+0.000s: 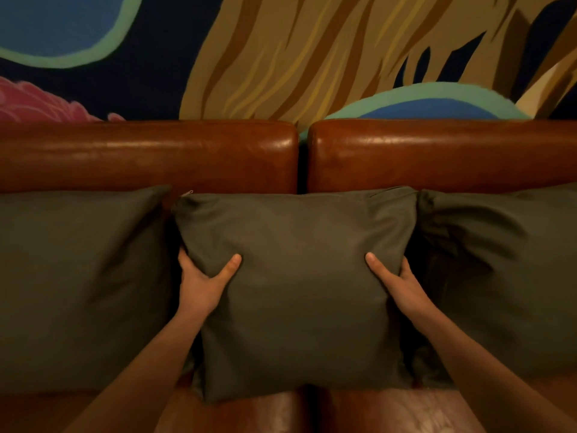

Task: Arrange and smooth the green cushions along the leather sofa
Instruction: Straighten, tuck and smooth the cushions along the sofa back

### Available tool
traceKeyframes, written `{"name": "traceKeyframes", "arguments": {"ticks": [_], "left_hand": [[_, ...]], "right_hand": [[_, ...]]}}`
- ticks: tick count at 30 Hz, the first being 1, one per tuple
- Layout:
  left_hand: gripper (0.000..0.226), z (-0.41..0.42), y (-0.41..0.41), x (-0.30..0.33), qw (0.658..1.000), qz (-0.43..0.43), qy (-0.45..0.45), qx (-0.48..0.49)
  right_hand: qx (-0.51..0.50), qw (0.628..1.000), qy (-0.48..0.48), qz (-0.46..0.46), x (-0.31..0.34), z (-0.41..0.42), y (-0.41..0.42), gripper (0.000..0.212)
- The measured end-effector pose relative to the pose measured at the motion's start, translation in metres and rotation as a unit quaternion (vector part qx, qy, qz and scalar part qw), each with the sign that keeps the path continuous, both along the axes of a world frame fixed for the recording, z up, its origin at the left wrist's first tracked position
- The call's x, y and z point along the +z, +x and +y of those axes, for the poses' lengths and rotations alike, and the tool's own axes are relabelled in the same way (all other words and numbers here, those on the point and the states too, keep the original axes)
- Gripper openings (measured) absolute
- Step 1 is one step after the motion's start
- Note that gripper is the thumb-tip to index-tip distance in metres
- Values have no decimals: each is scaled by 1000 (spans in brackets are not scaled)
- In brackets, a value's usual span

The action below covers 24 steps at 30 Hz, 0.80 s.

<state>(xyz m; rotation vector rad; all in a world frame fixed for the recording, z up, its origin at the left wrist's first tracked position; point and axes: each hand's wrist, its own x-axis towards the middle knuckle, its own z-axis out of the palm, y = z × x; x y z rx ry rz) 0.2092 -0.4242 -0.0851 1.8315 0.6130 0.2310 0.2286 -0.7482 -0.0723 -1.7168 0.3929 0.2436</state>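
Note:
Three dark green cushions lean in a row against the back of a brown leather sofa (150,154). The middle cushion (296,276) stands upright over the gap between the two sofa sections. My left hand (203,282) grips its left edge, thumb on the front face and fingers hidden behind. My right hand (396,282) grips its right edge the same way. The left cushion (78,276) and the right cushion (505,270) flank it closely; the right one shows deep creases.
A painted mural wall (281,57) rises right behind the sofa back. The leather seat (390,410) shows in front of the cushions at the bottom of the view.

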Motion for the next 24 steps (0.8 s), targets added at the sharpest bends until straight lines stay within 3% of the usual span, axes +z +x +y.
{"name": "traceKeyframes", "arguments": {"ticks": [5, 11, 15, 19, 24], "left_hand": [[107, -2, 10, -12, 999, -9, -2, 36], [98, -11, -7, 0, 997, -71, 4, 36], [104, -12, -17, 20, 994, -106, 2, 24], [103, -11, -17, 22, 993, -115, 15, 29], [99, -12, -15, -9, 997, -66, 25, 29]], "right_hand": [[-37, 998, -48, -24, -14, 10, 9, 111], [-44, 997, 10, -68, -2, 12, -8, 92], [-34, 994, 39, -97, 11, 10, -20, 74], [-38, 993, 27, -112, 12, 4, -17, 79], [-35, 993, -10, -115, -14, 3, -12, 92]]}}
